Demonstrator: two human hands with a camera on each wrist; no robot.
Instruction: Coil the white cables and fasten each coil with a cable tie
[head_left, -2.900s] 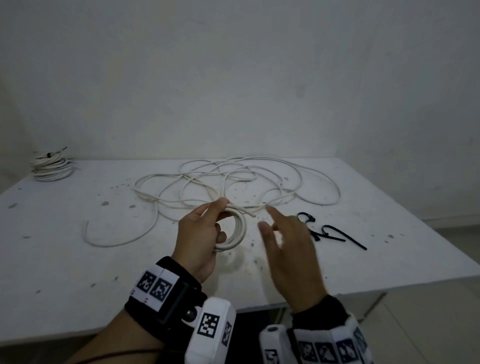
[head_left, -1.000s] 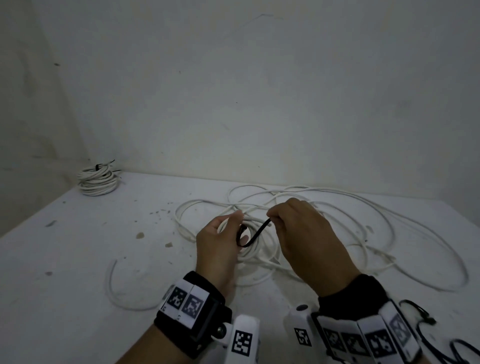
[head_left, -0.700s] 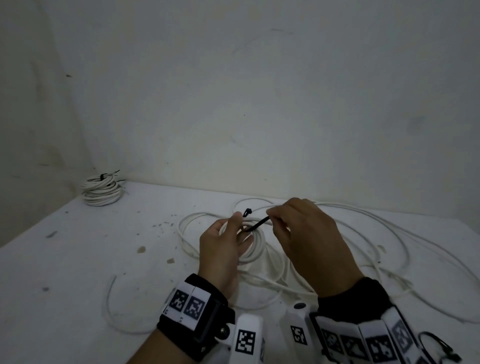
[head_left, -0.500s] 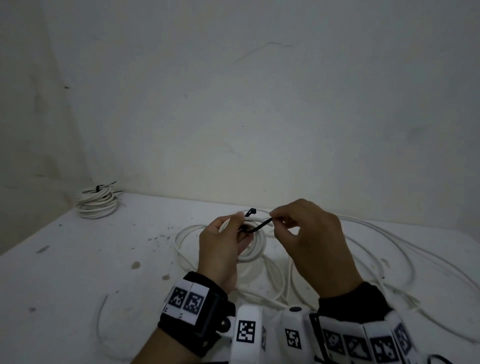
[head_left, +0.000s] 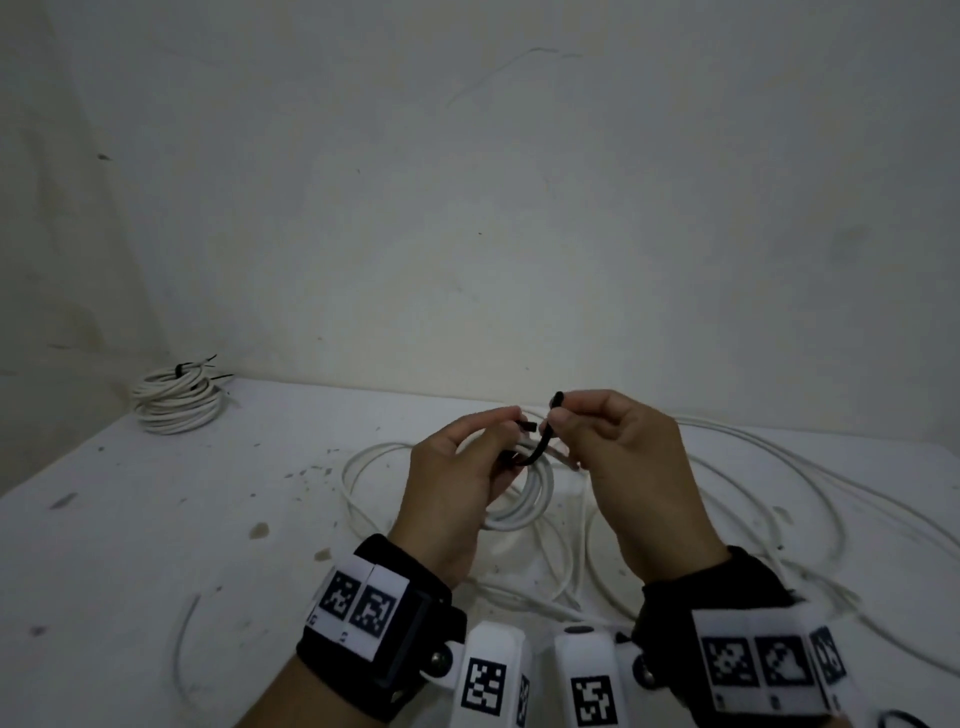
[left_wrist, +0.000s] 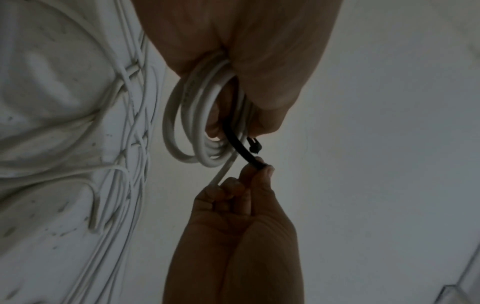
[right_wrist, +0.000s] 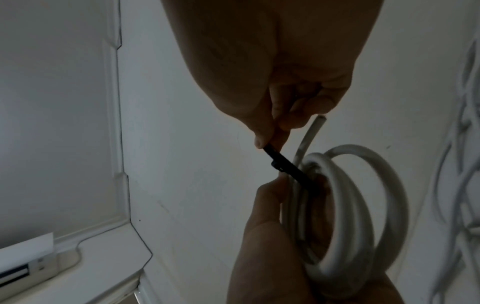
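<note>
My left hand (head_left: 457, 467) grips a small coil of white cable (head_left: 524, 499) above the table, thumb on top. A black cable tie (head_left: 540, 447) passes through the coil (left_wrist: 192, 123); its head (left_wrist: 254, 145) sticks out by my left thumb. My right hand (head_left: 608, 447) pinches the tie's tail (right_wrist: 270, 151) between thumb and forefinger, just right of the coil (right_wrist: 350, 205). One cut end of the cable (right_wrist: 311, 131) juts out beside the tie. The rest of the white cable (head_left: 727, 493) lies in loose loops on the table.
A finished white coil (head_left: 176, 400) bound with a black tie sits at the table's far left corner by the wall. The white table (head_left: 156, 519) is speckled with dirt. Another black tie (head_left: 904, 719) shows at the bottom right edge.
My right hand fetched a black tie from the table's right side, threaded it through the coil, and has now pulled its tail up. Both hands have risen slightly.
</note>
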